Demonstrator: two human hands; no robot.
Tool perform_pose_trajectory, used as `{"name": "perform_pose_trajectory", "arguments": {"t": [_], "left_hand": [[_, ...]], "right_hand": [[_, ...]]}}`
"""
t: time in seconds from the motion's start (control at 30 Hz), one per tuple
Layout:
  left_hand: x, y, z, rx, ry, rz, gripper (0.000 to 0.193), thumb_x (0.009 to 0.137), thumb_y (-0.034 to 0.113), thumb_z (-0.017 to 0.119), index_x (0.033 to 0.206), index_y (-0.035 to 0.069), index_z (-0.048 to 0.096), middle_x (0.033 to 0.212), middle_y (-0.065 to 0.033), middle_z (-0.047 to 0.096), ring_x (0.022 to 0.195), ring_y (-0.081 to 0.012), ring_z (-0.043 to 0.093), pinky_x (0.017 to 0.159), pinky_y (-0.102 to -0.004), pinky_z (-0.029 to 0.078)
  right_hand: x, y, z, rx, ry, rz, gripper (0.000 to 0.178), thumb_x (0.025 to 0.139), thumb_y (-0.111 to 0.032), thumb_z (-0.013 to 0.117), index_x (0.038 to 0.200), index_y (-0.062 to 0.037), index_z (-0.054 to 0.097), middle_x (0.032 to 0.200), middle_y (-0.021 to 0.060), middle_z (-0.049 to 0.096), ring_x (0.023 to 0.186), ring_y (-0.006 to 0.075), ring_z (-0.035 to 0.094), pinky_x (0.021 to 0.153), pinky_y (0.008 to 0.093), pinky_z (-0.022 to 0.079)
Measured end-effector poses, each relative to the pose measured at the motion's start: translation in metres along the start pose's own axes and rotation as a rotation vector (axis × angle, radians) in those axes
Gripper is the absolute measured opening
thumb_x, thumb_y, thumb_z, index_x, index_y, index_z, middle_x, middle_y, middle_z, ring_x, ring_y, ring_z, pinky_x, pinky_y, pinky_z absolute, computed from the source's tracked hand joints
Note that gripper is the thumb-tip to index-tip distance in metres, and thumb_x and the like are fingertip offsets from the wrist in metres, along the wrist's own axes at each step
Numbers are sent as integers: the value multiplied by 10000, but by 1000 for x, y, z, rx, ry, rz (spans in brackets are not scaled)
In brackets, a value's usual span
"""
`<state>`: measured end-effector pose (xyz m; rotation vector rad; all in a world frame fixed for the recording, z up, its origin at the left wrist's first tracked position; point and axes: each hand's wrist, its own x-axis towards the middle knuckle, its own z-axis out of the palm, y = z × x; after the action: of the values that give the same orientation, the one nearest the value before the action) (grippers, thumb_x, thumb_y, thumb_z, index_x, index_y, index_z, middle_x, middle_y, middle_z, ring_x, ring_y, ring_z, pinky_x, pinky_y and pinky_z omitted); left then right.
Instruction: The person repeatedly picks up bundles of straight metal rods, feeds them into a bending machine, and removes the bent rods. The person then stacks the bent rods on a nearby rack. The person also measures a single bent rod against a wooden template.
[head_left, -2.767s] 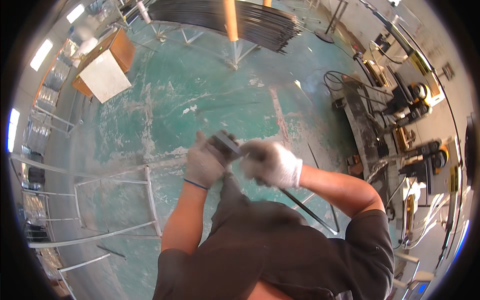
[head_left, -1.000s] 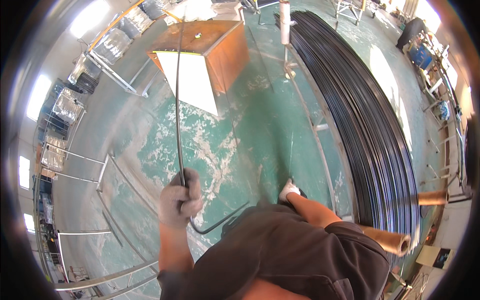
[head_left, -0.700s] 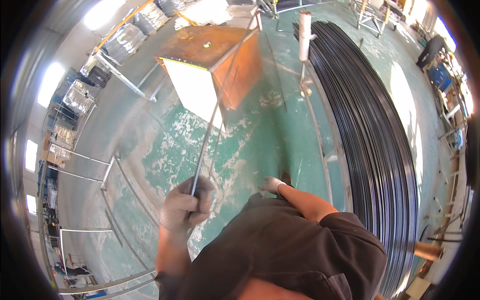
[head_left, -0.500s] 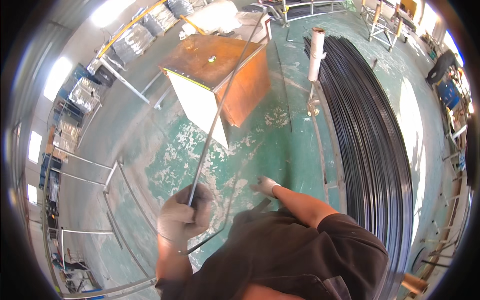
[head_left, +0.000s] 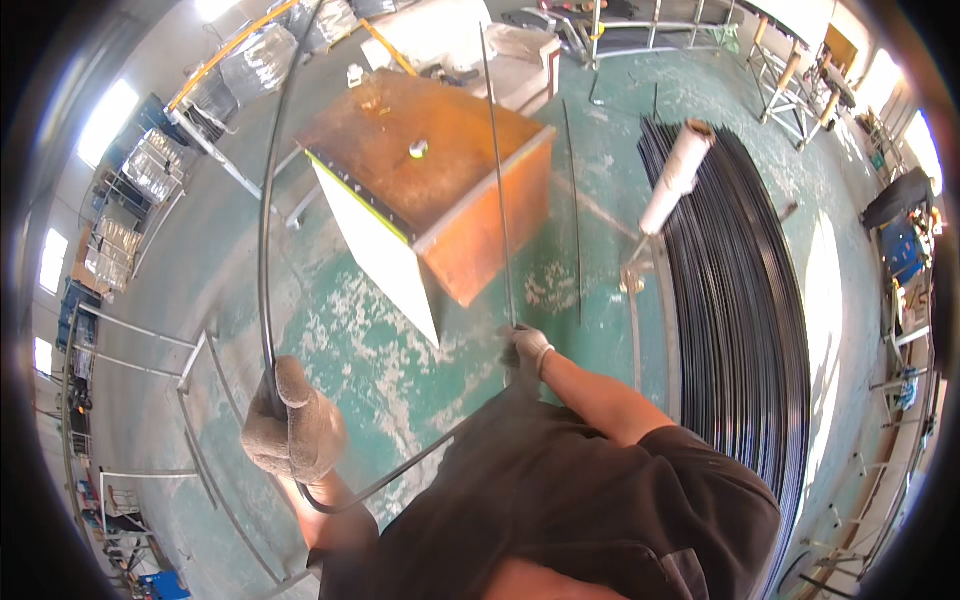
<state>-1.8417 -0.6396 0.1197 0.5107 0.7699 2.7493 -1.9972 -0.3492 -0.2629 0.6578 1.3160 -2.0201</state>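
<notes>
My left hand (head_left: 295, 425), in a grey-white work glove, is closed around a thin black strip (head_left: 266, 230). From that fist the strip rises past the top edge of the picture. Below the fist it bends sharply and runs rightward past my dark shirt toward my right hand. My right hand (head_left: 528, 348), also gloved, is closed on a thin black rod-like length (head_left: 500, 170) that stretches up in front of the brown box. Whether both lengths are one bent piece I cannot tell.
A large brown box-like block (head_left: 430, 130) with a white side stands ahead. On the right lies a long bundle of black strips (head_left: 740, 320), beside an upright white roll (head_left: 678, 178). Metal frames (head_left: 190, 360) stand left; wrapped bundles (head_left: 255, 65) sit at the far left.
My left hand has moved left, carrying its strip with it. My right hand, whose fingers were apart, is now closed on a black length. The view has shifted slightly.
</notes>
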Motion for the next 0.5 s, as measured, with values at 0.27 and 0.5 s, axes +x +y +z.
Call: {"name": "perform_pose_trajectory", "arguments": {"t": [0.27,0.5], "left_hand": [[176,36,-92,834,877,169,496,796,-102,486,1287,-93,553,751,-128,637,535,-154,553,478,-293,425],[212,-21,-312,986,1252,-110,466,839,-10,578,1301,-69,564,906,-157,723,608,-211,670,520,-322,549]], "right_hand": [[148,-249,-32,-381,425,-662,411,1001,-325,699,1254,-2,728,783,38,679,642,122,555,621,305,462],[240,-395,-41,-721,584,-633,336,958,-305,753,1121,-13,791,847,97,767,762,175,698,735,347,546]]}}
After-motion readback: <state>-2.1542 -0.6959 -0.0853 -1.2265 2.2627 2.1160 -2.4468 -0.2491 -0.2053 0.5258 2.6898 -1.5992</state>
